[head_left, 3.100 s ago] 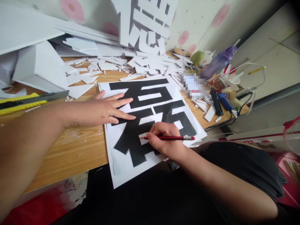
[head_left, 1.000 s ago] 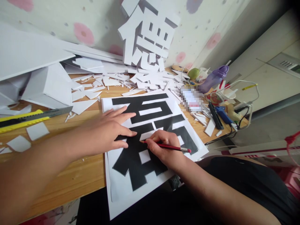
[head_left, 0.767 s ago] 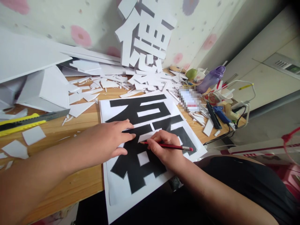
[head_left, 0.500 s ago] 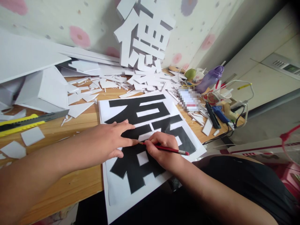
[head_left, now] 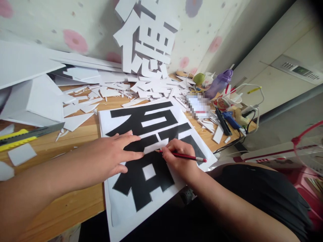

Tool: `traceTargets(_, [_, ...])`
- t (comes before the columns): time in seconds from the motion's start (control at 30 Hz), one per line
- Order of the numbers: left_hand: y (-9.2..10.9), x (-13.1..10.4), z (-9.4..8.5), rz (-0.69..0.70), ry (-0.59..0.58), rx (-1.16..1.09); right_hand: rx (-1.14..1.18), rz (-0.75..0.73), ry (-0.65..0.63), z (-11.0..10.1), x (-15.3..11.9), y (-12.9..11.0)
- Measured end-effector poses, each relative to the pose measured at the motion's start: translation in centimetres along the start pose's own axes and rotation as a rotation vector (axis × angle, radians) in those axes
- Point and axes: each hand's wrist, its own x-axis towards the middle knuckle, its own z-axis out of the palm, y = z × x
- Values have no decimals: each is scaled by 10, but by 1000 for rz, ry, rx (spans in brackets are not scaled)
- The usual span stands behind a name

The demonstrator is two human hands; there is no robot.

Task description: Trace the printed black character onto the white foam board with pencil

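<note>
A white board (head_left: 118, 228) bearing a large black character shape (head_left: 153, 158) lies at the table's front edge, partly overhanging it. My left hand (head_left: 117, 153) rests on it with fingers spread and holds nothing. My right hand (head_left: 180, 156) grips a red pencil (head_left: 188, 156) with a white and red end. The pencil's tip touches the black shape's edge beside a white gap, a little right of my left index fingertip. Part of the shape is hidden under both hands.
White cut scraps (head_left: 151, 88) heap behind the board, below a standing white foam character (head_left: 146, 38). A yellow cutter (head_left: 19, 139) lies at left. At right are a phone (head_left: 198, 105), a purple bottle (head_left: 219, 83), a blue tool (head_left: 231, 120) and cables.
The pencil tip has moved right along the white gap, away from my left fingertip. The whole view has shifted slightly, so things appear further left.
</note>
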Motion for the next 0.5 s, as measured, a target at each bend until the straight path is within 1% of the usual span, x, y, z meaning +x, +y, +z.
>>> traceTargets(0.13, [0,-3,1,8,28,-29,-8,-6,44,-2,1,2])
traceTargets(0.3, [-1,-3,2,26,65,-41,6,-21,42,-4,3,3])
traceTargets(0.5, [-4,-1,8,93,70,15,-2,-24,52,-4,4,5])
